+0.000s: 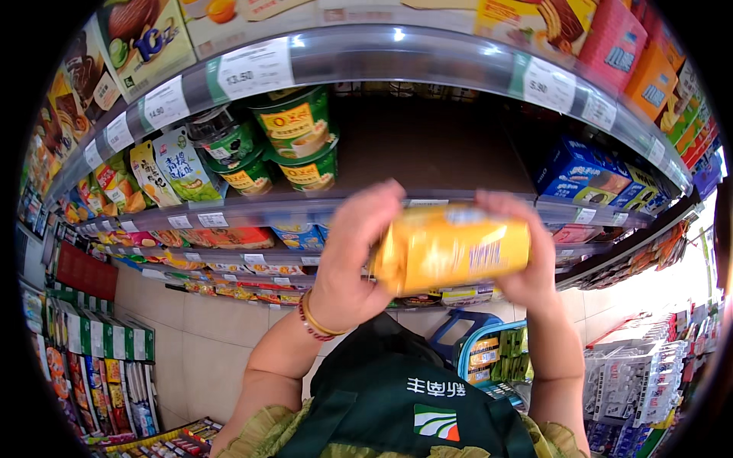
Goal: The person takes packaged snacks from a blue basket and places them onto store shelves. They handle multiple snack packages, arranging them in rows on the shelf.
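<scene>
Between both hands is a yellow snack package (458, 249), blurred and slightly tilted, with a printed code on its side. My left hand (358, 249), with bracelets at the wrist, grips its left end. My right hand (524, 246) presses on its right end. Behind the package lies a dark shelf (424, 149), with a bare stretch between green instant food tubs (298, 137) stacked on the left and blue snack boxes (584, 169) on the right.
A light blue basket (465, 349) holding yellow and green packs stands on the tiled floor by a dark blue stool (452, 329). Price-tag rails (372, 57) curve across the shelf fronts. Bagged snacks (186, 166) fill the shelf's left. Racks of goods stand low at both sides.
</scene>
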